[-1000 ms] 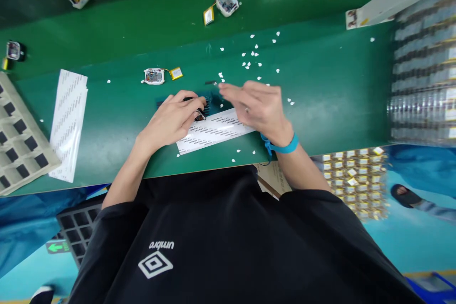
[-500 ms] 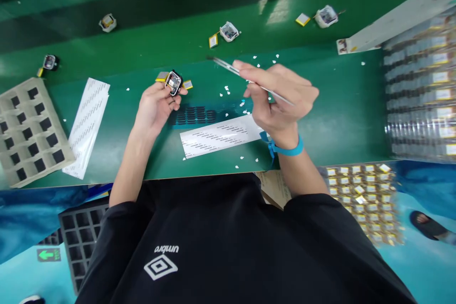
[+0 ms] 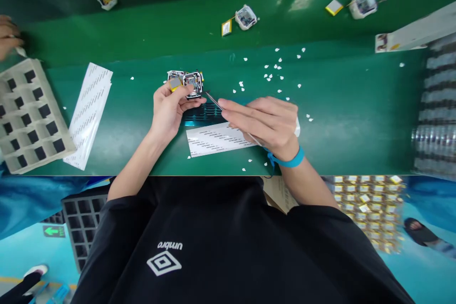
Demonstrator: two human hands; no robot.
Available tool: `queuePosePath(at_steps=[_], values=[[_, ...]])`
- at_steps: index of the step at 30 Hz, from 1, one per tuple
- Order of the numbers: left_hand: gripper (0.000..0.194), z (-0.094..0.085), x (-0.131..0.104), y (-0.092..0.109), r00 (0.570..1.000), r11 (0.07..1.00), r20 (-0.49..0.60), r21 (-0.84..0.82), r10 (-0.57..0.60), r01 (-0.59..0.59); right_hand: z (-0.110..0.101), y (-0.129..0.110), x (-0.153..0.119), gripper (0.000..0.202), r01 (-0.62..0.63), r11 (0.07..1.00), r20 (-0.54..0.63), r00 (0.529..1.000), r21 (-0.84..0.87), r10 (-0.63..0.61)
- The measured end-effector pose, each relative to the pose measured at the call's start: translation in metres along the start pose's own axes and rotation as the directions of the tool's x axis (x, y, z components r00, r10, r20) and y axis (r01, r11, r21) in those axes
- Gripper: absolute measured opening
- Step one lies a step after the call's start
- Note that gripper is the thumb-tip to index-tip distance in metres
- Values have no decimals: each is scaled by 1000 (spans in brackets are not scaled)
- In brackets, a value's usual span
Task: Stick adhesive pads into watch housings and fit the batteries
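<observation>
My left hand (image 3: 168, 109) grips a small black watch-like housing (image 3: 198, 89) with a circuit board showing in its face. Beside it, at the same fingers, are a second housing with a light rim (image 3: 174, 74) and a yellow-edged battery pack (image 3: 174, 84); how these are joined I cannot tell. My right hand (image 3: 263, 121) pinches thin tweezers (image 3: 214, 100), whose tips lie just right of the black housing, seemingly apart from it. Below both hands are a strip of dark stickers (image 3: 203, 113), partly hidden, and a white printed backing sheet (image 3: 217, 140).
White housings (image 3: 245, 17) with batteries (image 3: 226, 27) lie along the far side. Small white bits (image 3: 278, 66) dot the green table. At left are a beige compartment tray (image 3: 35, 114), printed sheets (image 3: 89, 114) and another person's hand (image 3: 9, 35). Stacked clear trays (image 3: 434, 123) stand at right.
My right hand has brought the tweezers down and left to the black housing. My left hand has turned the housing. Another person's hand has appeared at left, and the black housing there is gone from sight.
</observation>
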State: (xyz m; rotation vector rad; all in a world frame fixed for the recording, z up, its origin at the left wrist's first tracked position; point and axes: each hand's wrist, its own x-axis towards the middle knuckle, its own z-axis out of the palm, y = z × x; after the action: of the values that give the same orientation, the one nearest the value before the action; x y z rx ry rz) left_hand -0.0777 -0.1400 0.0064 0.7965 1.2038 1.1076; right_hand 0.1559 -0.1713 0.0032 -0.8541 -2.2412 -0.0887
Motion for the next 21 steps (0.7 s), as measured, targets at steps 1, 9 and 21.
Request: queuePosePath(at_steps=[1,9,21], values=[[34,2,-2,1,1000,1000,-10,-7,1,-1,-1,-1,1,20,46,999,8,999,-20,-45],[29,5,-4,-1,1000,1000,-3,-24,19,-19,-5,-10,12,18,221,971,-19,974,-93,-224],[34,4,-5,-6,999,999,19,-9,46,-45,-3,-7,6,18,149,987,48,988,-59,-147]])
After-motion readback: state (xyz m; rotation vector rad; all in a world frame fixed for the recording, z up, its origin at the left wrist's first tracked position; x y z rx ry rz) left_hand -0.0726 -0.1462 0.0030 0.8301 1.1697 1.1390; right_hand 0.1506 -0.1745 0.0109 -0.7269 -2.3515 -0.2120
